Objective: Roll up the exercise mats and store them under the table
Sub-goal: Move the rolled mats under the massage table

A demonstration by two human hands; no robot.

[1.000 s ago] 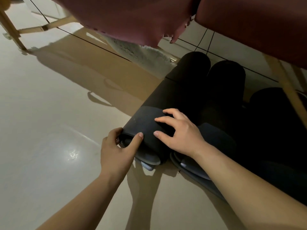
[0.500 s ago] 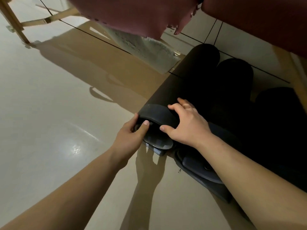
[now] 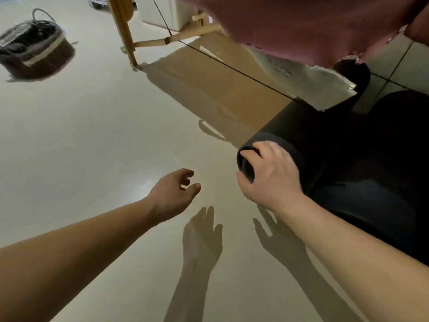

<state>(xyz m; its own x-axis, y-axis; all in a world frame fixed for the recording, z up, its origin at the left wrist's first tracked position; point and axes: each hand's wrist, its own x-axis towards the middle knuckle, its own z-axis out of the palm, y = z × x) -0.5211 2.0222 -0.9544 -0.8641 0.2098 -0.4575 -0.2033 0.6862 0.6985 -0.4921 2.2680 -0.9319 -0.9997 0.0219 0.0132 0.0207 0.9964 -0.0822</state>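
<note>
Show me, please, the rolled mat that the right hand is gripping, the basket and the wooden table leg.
rolled mat (image 3: pixel 298 126), head view, on its dark outer side.
basket (image 3: pixel 53 62), head view, on its brown woven wall.
table leg (image 3: pixel 123 29), head view, midway along the wooden leg.

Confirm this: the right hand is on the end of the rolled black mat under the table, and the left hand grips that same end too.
One part is wrong. The left hand grips nothing: it hangs open above the floor, apart from the rolled black mat. The head view shows this. The right hand does hold the end of that mat under the table.
</note>
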